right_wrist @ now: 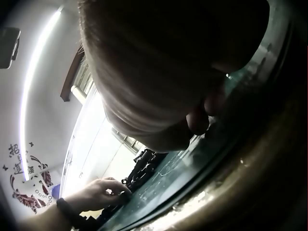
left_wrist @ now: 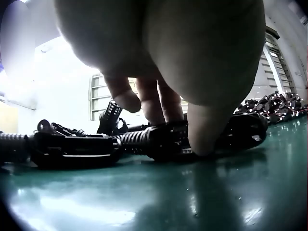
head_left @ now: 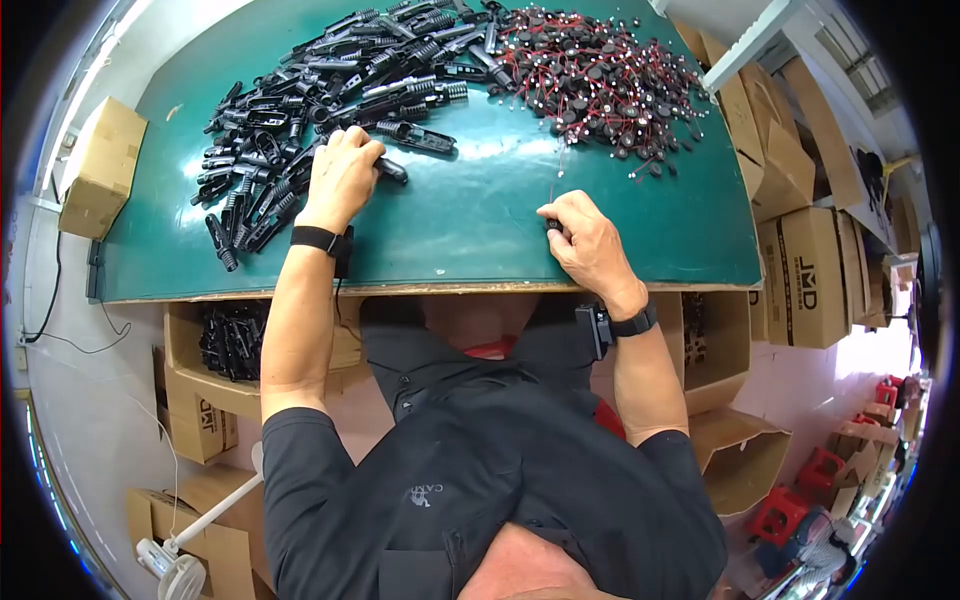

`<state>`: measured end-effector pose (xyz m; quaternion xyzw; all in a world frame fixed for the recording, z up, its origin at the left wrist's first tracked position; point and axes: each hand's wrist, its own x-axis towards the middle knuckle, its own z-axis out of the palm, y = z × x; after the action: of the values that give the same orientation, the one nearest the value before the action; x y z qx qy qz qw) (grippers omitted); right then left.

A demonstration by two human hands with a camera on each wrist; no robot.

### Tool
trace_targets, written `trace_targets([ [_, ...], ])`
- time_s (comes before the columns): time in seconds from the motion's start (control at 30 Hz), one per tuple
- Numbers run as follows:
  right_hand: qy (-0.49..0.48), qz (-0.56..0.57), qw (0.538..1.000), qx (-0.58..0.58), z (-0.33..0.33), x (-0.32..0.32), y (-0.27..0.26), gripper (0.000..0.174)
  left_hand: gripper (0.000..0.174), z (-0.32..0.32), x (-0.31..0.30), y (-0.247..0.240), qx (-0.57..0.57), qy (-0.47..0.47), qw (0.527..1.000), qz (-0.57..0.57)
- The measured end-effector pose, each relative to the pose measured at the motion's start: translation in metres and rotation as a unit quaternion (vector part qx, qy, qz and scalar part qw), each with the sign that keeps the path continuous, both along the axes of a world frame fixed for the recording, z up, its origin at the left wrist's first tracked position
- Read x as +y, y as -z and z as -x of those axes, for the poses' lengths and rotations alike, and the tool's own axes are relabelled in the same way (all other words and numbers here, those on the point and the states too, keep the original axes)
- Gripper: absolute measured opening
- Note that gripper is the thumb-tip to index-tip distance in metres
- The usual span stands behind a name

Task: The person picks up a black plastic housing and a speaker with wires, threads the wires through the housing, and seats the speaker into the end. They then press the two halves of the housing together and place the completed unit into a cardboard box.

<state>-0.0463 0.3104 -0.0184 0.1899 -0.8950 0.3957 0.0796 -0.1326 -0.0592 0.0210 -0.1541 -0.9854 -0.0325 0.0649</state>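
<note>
My left hand [head_left: 345, 175] reaches to the near edge of a heap of black plastic housings [head_left: 380, 60] with ribbed ends. Its thumb and fingers straddle one black plastic housing [left_wrist: 240, 132] lying on the table, gripping it from above. In the head view the end of that housing [head_left: 394, 173] sticks out to the right of the hand. Near the table's front edge, my right hand [head_left: 588, 235] pinches a small black round part [head_left: 554, 225], from which a thin wire trails away. In the right wrist view the palm hides this part.
A pile of black round parts with red wires [head_left: 600, 85] covers the table's back right. Below the green table [head_left: 460, 235] stand open cartons, one holding black pieces [head_left: 232, 340]. A cardboard box [head_left: 103, 167] sits at the left edge; more boxes [head_left: 805, 275] stack at right.
</note>
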Motion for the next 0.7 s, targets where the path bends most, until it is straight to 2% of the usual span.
trace_targets([
  [0.07, -0.001, -0.001, 0.999, 0.037, -0.001, 0.001, 0.006, 0.022, 0.032, -0.007, -0.003, 0.005, -0.008, 0.001, 1.000, 0.001],
  [0.17, 0.019, -0.006, 0.997, 0.071, -0.002, 0.000, 0.006, 0.022, 0.024, -0.022, -0.009, 0.017, 0.065, 0.163, 0.981, -0.083],
  [0.2, 0.037, -0.014, 0.996, 0.084, -0.003, -0.001, 0.005, 0.022, 0.024, -0.029, -0.009, 0.018, 0.062, 0.164, 0.981, -0.081],
  [0.3, 0.066, -0.029, 0.992, 0.104, -0.002, -0.005, 0.008, 0.022, 0.027, -0.050, -0.005, 0.011, -0.078, 0.147, 0.963, -0.214],
  [0.33, 0.075, -0.040, 0.990, 0.110, -0.002, -0.007, 0.009, 0.022, 0.027, -0.054, -0.003, 0.010, -0.080, 0.150, 0.963, -0.211],
  [0.43, 0.096, -0.063, 0.987, 0.111, 0.002, -0.013, 0.010, 0.022, 0.030, -0.063, 0.009, 0.013, 0.032, 0.144, 0.946, -0.288],
  [0.47, 0.103, -0.075, 0.986, 0.108, 0.003, -0.015, 0.010, 0.022, 0.030, -0.063, 0.011, 0.014, 0.030, 0.147, 0.945, -0.289],
  [0.57, 0.102, -0.081, 0.987, 0.098, 0.003, -0.014, 0.011, 0.022, 0.031, -0.063, 0.011, 0.017, 0.043, 0.028, 0.950, -0.308],
  [0.7, 0.067, -0.063, 0.990, 0.107, 0.005, -0.008, 0.015, 0.024, 0.030, -0.061, 0.004, 0.026, 0.042, 0.075, 0.957, -0.276],
])
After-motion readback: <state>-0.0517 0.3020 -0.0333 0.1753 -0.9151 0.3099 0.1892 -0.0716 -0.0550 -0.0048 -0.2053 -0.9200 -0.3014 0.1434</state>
